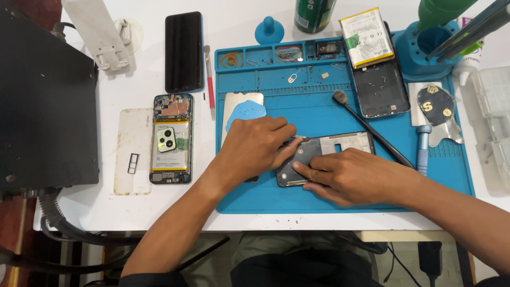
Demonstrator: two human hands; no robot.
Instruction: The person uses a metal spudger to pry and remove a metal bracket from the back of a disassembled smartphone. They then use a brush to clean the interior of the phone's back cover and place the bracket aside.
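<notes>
Left hand [255, 146] pinches tweezers [298, 138] at the phone frame's [329, 151] ten o'clock corner, right hand [350, 175] fingers pressing it flat — thin, light, probably fragile; best gripped by its edges.

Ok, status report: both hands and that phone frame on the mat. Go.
Left hand pinching tweezers at the phone frame. Right hand pressing the frame flat on the blue mat. Black brush lying just beside, not blocking.

Bright, even overhead light; sharp focus.
</notes>
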